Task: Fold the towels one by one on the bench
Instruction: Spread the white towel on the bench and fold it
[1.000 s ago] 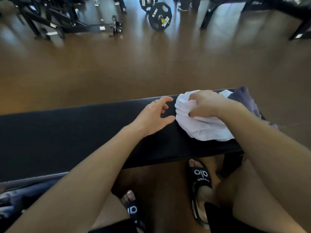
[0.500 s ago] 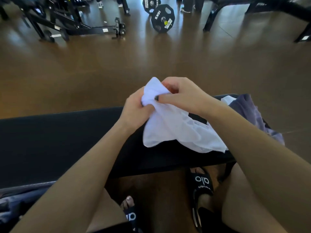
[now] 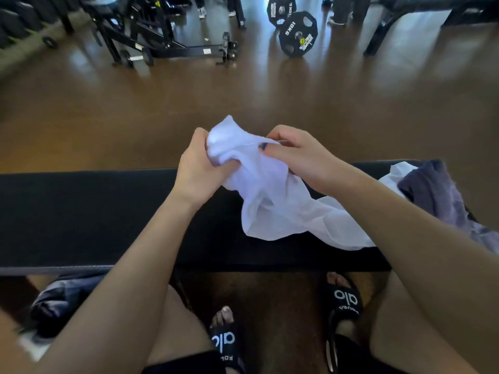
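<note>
Above the black counter [image 3: 81,211], the left hand [image 3: 199,171] and right hand [image 3: 299,155] are pinching the white towel [image 3: 270,201]; folding is just starting. At three o'clock, a purple towel [image 3: 437,195] is waiting, unfolded.

A glossy brown floor [image 3: 135,117] stretched away beyond the far edge of the tabletop, catching pale reflections. On it, well off toward the far side, a black weight plate marked 10KG [image 3: 297,33] stood on edge, with a second black plate [image 3: 279,10] just behind it. To the left of them sat a black steel equipment frame [image 3: 172,47] with small wheels. A dark bench frame [image 3: 432,14] stood at far right. Below the near edge, two black slide sandals [image 3: 344,298] with white lettering rested on the floor, and a dark bundle of fabric [image 3: 59,300] lay low at left.
</note>
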Available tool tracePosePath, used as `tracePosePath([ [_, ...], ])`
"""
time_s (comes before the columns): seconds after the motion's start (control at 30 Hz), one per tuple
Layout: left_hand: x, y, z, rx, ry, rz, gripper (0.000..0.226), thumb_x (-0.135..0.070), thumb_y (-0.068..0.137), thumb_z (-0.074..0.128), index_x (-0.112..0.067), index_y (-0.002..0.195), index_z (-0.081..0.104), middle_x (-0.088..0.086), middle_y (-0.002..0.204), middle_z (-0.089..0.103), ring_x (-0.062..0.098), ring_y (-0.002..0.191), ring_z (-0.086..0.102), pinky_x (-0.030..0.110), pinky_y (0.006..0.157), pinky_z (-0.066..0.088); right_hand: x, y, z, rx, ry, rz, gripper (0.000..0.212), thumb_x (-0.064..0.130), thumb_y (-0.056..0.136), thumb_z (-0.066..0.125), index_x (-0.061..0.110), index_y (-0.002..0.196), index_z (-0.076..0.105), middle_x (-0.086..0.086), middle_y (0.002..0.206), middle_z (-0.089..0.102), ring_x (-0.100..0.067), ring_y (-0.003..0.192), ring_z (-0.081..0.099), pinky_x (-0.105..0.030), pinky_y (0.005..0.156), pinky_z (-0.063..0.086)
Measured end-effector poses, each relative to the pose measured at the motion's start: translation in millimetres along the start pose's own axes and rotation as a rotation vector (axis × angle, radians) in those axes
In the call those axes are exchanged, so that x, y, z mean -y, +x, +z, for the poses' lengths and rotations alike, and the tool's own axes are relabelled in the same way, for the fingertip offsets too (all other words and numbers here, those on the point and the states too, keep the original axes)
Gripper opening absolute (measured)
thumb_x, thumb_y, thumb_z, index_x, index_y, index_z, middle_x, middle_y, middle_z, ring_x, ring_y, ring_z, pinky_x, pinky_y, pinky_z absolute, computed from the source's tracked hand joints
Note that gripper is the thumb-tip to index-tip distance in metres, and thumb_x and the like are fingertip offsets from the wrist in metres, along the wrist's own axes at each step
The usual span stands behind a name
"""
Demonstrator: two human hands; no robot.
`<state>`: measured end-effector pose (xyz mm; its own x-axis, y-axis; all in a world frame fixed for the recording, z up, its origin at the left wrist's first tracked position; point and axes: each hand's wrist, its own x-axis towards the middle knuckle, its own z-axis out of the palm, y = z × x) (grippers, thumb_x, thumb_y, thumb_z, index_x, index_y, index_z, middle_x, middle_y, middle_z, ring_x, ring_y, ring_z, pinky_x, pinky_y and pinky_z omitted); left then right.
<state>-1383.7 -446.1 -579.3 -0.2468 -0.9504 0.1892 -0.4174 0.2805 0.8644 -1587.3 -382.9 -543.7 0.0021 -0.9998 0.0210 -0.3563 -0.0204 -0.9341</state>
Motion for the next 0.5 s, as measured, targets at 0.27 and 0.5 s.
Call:
tracePosePath([
  [0.27,24,-7,-40,0.002,-0.245,-0.656,0.037,-0.044,0.097,0.054,-0.011,0.114,0.049,0.014,0.107,0.064,0.020,0.084,0.065,0.035,0.073,0.056,10,-3,51,0.427,0.431,0.234,0.026,0.028,0.103,0.054,0.008,0.117,0.064,-0.001,0.098,0.063,-0.016,0.090,0.062,-0.033,0.087,0.048],
  [0.5,28,-24,-58,0.410,-0.238,-0.508,0.037,-0.049,0.099,0.050,-0.023,0.094,0.076,0.002,0.087,0.071,0.019,0.085,0.068,0.037,0.089,0.050,3,8,81,0.777,0.177,0.311,0.075,0.012,0.099,0.054,0.044,0.156,0.019,-0.002,0.144,0.050,-0.018,0.126,0.058,-0.040,0.108,0.048],
])
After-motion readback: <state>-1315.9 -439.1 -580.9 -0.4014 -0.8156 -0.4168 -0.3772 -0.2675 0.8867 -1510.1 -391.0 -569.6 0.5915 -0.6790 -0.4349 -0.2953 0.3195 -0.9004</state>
